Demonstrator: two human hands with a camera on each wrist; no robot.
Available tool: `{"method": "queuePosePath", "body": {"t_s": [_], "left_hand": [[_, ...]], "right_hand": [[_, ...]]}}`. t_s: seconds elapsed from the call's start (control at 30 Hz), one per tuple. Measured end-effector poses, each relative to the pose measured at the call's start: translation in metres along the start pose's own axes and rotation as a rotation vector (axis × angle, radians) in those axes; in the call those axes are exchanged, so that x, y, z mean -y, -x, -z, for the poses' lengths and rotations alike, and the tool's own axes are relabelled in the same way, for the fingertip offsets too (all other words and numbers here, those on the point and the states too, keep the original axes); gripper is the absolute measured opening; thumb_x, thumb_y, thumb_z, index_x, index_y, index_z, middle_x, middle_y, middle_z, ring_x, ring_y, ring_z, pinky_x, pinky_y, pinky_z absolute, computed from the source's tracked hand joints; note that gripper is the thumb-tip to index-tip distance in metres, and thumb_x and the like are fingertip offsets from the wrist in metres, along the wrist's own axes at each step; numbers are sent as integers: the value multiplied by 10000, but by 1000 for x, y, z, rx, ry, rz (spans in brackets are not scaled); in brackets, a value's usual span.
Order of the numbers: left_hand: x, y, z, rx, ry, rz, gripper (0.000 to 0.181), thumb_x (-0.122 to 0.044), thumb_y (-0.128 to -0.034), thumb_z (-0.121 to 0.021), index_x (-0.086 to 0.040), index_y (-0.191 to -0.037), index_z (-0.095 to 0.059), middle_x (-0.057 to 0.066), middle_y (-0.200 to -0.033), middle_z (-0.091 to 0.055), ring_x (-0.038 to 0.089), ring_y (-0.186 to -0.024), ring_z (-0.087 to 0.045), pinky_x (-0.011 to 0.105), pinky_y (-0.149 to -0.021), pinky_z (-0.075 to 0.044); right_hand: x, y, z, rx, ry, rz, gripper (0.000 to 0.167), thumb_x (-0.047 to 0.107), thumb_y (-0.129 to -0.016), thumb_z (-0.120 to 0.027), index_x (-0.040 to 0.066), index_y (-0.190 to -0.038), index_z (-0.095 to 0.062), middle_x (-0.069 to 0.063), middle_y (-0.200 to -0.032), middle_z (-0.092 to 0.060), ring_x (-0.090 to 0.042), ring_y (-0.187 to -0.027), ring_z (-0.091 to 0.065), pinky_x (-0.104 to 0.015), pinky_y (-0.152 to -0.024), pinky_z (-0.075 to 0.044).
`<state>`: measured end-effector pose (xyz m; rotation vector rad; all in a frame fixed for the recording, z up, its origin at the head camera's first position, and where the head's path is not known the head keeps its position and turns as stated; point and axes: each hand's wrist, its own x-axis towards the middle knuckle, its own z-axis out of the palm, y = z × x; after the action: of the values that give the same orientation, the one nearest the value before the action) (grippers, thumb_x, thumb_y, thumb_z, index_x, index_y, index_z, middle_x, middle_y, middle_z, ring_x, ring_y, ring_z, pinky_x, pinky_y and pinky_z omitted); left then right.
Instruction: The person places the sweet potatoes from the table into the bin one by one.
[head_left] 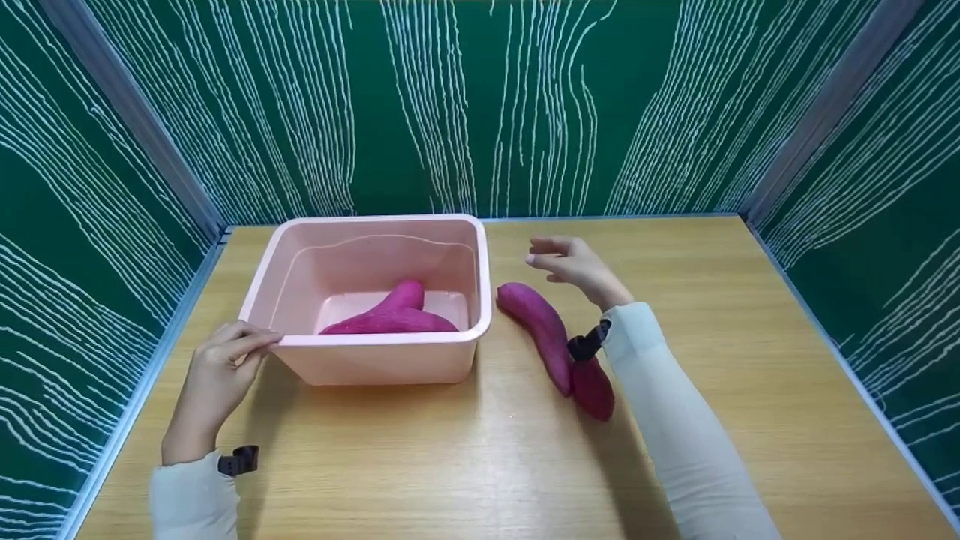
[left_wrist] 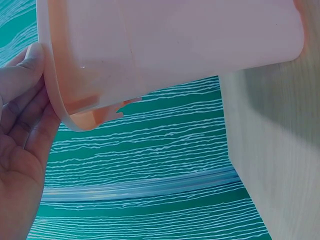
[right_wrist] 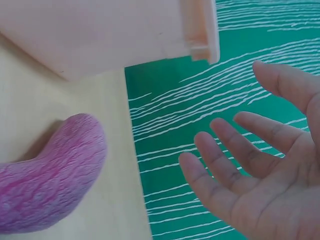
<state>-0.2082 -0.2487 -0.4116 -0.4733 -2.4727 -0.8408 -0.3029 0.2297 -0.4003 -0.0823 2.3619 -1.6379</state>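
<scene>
A pink plastic bin (head_left: 375, 360) stands on the table, with purple sweet potatoes (head_left: 390, 319) inside. My left hand (head_left: 217, 375) pinches the bin's near left rim corner between thumb and fingers; the left wrist view shows the thumb (left_wrist: 30, 62) on the rim. To the right of the bin lie two more: a long curved sweet potato (head_left: 536, 322) and a smaller one (head_left: 592, 390) touching its lower end, partly hidden by the wrist strap. Above the table, just past the long one's upper end, my right hand (head_left: 574, 266) hangs with fingers extended and nothing in them.
The wooden table (head_left: 420, 465) is enclosed by green walls (head_left: 645, 45) with white wavy lines and grey corner posts (head_left: 832, 97). A black strap (head_left: 589, 341) is on the right wrist, another (head_left: 238, 460) on the left.
</scene>
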Motion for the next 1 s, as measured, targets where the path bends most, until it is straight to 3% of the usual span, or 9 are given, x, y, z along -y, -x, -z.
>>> {"method": "queuePosePath", "body": {"t_s": [0.23,0.47,0.6,0.7,1.0], "left_hand": [[-2,-3,-2,3,23,-2,227,97,-770,-725,-47,-939,-771,90,-879,-680,224,-889,-619,-1,-862,-388],[-1,-3,-2,-18,-5,-39,214,116,-742,-741,-22,-902,-770,96,-848,-675,188,-858,-592,-91,-857,-334],[-2,-2,-1,-4,-12,-2,219,100,-760,-734,-39,-925,-771,86,-875,-677,215,-897,-610,160,-898,-495],[-3,-1,0,10,-19,20,214,85,-774,-730,-47,-937,-772,86,-894,-679,241,-924,-621,381,-865,-508],[-1,0,1,23,-27,31,207,79,-785,-723,-46,-943,-769,86,-911,-678,236,-938,-619,396,-861,-516]], "right_hand": [[-22,-1,3,-24,-55,-92,678,417,-900,-650,136,-1459,-389,-91,-1492,-409,-272,-1352,-421,-458,-1116,-409],[-42,-1,6,-25,-114,-123,643,335,-938,-616,116,-1479,-347,-108,-1525,-358,-277,-1383,-378,-490,-1159,-336],[-53,-1,6,-31,-123,-149,644,316,-946,-606,122,-1491,-321,-112,-1542,-327,-290,-1386,-367,-516,-1153,-332],[-61,-1,6,-39,-131,-181,668,337,-930,-628,142,-1490,-323,-103,-1538,-330,-290,-1385,-365,-533,-1144,-339],[-76,-2,5,-27,-138,-256,640,290,-942,-608,153,-1495,-314,-92,-1545,-320,-280,-1406,-335,-530,-1153,-327]]}}
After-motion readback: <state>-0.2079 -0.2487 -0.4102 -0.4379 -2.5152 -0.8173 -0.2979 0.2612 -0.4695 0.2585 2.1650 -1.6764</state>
